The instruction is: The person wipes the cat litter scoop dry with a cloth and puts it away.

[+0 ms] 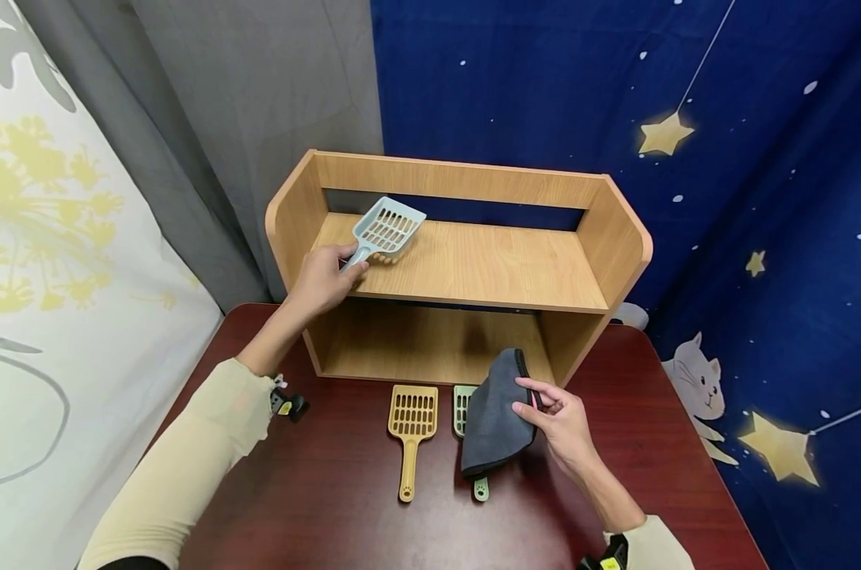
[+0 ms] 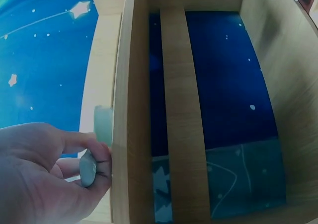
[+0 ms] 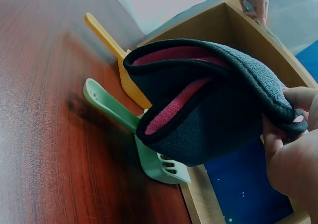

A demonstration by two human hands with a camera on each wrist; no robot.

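Pale-blue slotted plastic scoop [image 1: 387, 227], likely light, juts beyond my left hand [image 1: 321, 279], handle [image 1: 357, 256] gripped; right hand [image 1: 567, 426] pinches folded grey cloth [image 1: 499, 419].

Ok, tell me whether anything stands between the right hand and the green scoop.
Yes: the cloth, pinched in the right hand, is over the green scoop, hiding its middle in the head view; whether they touch is unclear.

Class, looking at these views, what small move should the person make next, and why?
Probably lay the blue scoop flat on the upper shelf: the left hand grips its handle with the slotted head over that shelf's left part, while the right hand is occupied holding the grey cloth.
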